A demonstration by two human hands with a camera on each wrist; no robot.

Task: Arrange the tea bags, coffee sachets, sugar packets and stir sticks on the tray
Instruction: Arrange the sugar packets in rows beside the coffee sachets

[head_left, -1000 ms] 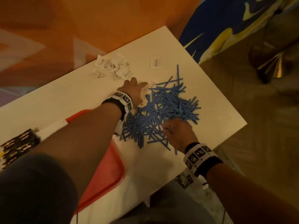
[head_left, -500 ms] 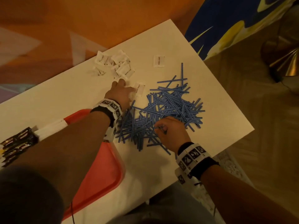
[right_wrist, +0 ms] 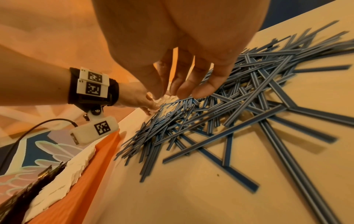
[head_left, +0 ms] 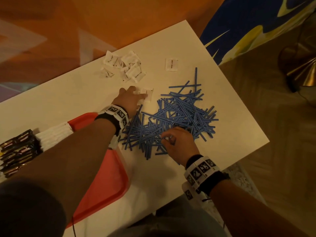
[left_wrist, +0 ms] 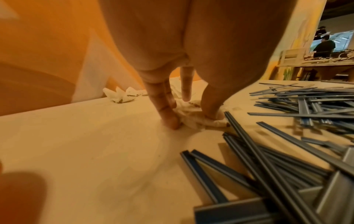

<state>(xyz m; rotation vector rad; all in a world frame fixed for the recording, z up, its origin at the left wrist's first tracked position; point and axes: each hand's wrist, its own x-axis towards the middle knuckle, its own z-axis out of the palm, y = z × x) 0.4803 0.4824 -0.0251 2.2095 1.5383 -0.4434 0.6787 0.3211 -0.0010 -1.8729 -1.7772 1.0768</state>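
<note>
Under your left hand [head_left: 128, 100] lie a few white sugar packets [left_wrist: 193, 119]; your fingertips [left_wrist: 172, 122] and thumb press down on either side of them, drawn in narrow around the paper. Just right of that thumb starts the heap of blue stir sticks [head_left: 176, 115]. Your right hand [head_left: 179, 142] hangs over the heap's near edge, fingers curled close together; whether they pinch a stick, you cannot tell. More sugar packets [head_left: 124, 65] sit beyond your left fingertips. Behind your left wrist is the red tray [head_left: 109, 178].
</note>
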